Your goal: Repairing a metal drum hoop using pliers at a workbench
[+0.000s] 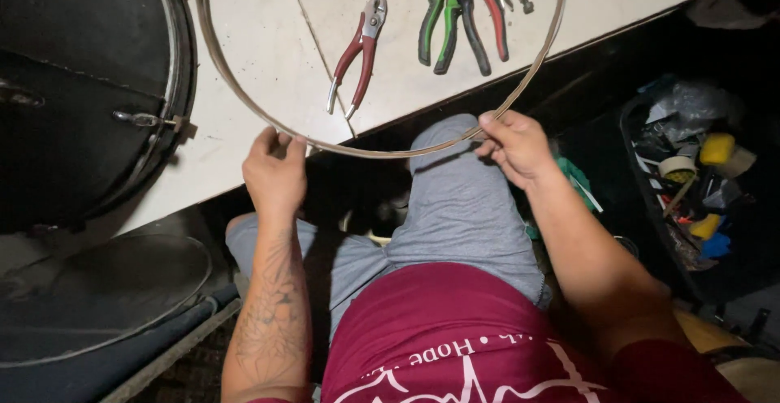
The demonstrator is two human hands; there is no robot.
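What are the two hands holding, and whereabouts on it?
Both hold the thin round metal hoop at its near edge: left hand on the lower-left curve, right hand pinching the lower-right curve.

A white flat work surface (244, 54) fills the top of the view, from 10 to 1 o'clock, with a thin seam running across it. Below its edge the space is dark. At 3 o'clock a black bin (650, 184) stands on the dim floor. At 8 o'clock lies a round dark grey disc (97, 289). The light falls from above.
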